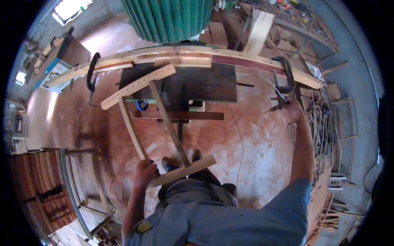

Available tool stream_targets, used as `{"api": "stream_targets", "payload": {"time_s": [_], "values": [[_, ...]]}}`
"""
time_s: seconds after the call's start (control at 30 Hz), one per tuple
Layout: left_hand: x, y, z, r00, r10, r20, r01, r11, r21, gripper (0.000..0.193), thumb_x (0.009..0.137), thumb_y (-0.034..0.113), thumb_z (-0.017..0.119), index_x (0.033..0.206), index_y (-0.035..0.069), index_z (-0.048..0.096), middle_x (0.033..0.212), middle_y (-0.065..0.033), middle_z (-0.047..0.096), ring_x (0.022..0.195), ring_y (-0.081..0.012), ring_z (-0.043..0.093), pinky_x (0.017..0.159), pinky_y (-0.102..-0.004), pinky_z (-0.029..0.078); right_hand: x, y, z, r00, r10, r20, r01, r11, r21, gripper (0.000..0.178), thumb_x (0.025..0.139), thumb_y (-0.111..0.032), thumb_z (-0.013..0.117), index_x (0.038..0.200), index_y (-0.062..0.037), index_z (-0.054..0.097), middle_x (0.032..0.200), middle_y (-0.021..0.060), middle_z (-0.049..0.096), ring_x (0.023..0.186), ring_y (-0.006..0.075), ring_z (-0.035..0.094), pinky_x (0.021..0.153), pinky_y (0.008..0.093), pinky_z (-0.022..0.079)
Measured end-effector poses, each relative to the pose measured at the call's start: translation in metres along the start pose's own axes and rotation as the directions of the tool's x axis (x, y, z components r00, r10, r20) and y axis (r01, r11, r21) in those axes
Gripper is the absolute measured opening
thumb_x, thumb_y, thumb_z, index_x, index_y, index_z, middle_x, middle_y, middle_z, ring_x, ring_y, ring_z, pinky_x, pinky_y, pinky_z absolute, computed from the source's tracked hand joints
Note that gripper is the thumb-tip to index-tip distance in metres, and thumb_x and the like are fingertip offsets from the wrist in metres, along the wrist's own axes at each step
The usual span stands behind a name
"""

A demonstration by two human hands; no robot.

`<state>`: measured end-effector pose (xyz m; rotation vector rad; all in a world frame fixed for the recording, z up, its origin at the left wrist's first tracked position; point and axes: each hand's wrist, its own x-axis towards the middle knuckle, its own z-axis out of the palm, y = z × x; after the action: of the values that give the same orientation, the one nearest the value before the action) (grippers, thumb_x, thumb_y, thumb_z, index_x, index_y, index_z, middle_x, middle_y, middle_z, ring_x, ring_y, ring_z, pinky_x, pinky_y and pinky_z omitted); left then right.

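My left hand is closed around a light wooden frame, near the joint of one crosspiece and the near rail. Two slim crosspieces join its two thicker rails, and a row of holes runs along the far rail. The frame hangs tilted in front of my body. Out to the right, my right hand is closed at the lower, screw end of a black C-clamp. That clamp grips the right part of a long wooden beam. My fingertips are partly hidden there.
A second C-clamp grips the beam's left part. Below the beam is a dark machine table; a green ribbed motor housing stands behind. Many thin wood strips lie along the right wall. Stacked reddish boards are at lower left.
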<state>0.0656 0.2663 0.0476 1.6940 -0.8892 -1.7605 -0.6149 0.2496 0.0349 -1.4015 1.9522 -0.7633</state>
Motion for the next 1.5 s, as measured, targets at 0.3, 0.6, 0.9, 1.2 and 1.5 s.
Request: {"api": "stream_targets", "payload": {"time_s": [0.3, 0.6, 0.9, 1.2, 1.5], "values": [[0.033, -0.002, 0.017, 0.997, 0.036, 0.063, -0.048, 0.979, 0.199, 0.011, 0.075, 0.010, 0.056, 0.078, -0.001, 0.055, 0.062, -0.0067, 0.056, 0.054, -0.0163, 0.056, 0.047, -0.0310, 0.045, -0.013, -0.025, 0.006, 0.991, 0.117, -0.064, -0.123, 0.987, -0.103, 0.030, 0.079, -0.005, 0.059, 0.109, -0.0028, 0.061, 0.093, 0.0080, 0.065, 0.086, 0.0175, 0.059, 0.078, 0.0320, 0.047], [0.054, 0.016, 0.029, 0.997, -0.006, 0.071, -0.017, 0.950, 0.313, 0.017, 0.076, 0.011, 0.058, 0.087, -0.001, 0.055, 0.068, -0.0078, 0.059, 0.061, -0.0188, 0.059, 0.054, -0.0343, 0.049, -0.034, 0.018, 0.020, 0.977, 0.170, -0.128, -0.112, 0.922, 0.369, 0.053, 0.082, -0.005, 0.063, 0.131, -0.0039, 0.045, 0.108, 0.0079, 0.057, 0.092, 0.0122, 0.055, 0.080, 0.0264, 0.045], [0.054, 0.063, 0.033, 0.987, 0.034, 0.160, -0.112, 0.854, 0.508, 0.015, 0.076, 0.012, 0.058, 0.084, -0.001, 0.055, 0.067, -0.0079, 0.059, 0.062, -0.0198, 0.060, 0.055, -0.0354, 0.049, -0.084, 0.020, 0.012, 0.942, 0.227, -0.247, -0.141, 0.936, 0.321, 0.063, 0.083, -0.018, 0.067, 0.138, -0.0045, 0.038, 0.121, 0.0088, 0.049, 0.091, 0.0151, 0.055, 0.077, 0.0294, 0.046], [0.096, 0.062, 0.011, 0.974, -0.077, 0.212, -0.035, 0.877, 0.480, 0.014, 0.076, 0.012, 0.057, 0.078, -0.001, 0.057, 0.066, -0.0097, 0.060, 0.061, -0.0206, 0.060, 0.054, -0.0366, 0.048, -0.115, -0.053, 0.025, 0.951, 0.052, -0.305, 0.016, 0.976, 0.216, 0.058, 0.084, -0.007, 0.060, 0.138, -0.0021, 0.037, 0.129, 0.0101, 0.047, 0.101, 0.0162, 0.052, 0.088, 0.0274, 0.043], [0.119, 0.065, -0.011, 0.952, 0.070, 0.299, -0.216, 0.843, 0.492, 0.016, 0.078, 0.015, 0.059, 0.079, -0.001, 0.058, 0.063, -0.0068, 0.057, 0.059, -0.0195, 0.057, 0.054, -0.0357, 0.046, -0.143, -0.087, 0.021, 0.912, -0.101, -0.398, 0.212, 0.946, 0.244, 0.056, 0.088, 0.000, 0.052, 0.141, -0.0024, 0.032, 0.135, 0.0081, 0.044, 0.115, 0.0177, 0.049, 0.098, 0.0298, 0.038]]}}
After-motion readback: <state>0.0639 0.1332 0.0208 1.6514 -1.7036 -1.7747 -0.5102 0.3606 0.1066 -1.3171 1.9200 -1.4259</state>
